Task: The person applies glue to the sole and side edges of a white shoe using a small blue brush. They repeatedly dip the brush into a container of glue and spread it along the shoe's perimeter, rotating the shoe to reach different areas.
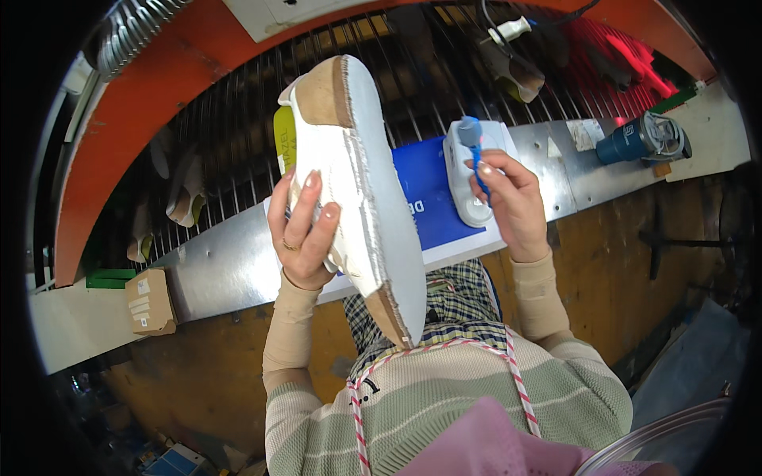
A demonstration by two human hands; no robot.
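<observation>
My left hand [303,226] is wrapped around the side of a white and tan shoe upper [340,163] on a yellow-green last [284,133]. The shoe stands on end, tilted, with its pale grey-white underside facing right and a frayed edge along it. In my right hand [517,205], a small blue brush [471,136] is pinched by its handle, its head pointing up and apart from the shoe. Just behind the brush lies a white plastic container [475,213], partly covered by my fingers. It rests on a blue and white printed sheet or box [436,226].
A metal ledge [218,274] runs along a rack of rods, where more shoes [188,186] lie. A cardboard box [151,303] sits at left, a blue tumbler [635,141] at right. Above hangs a cable with a white connector [509,31]. Red light glows far right.
</observation>
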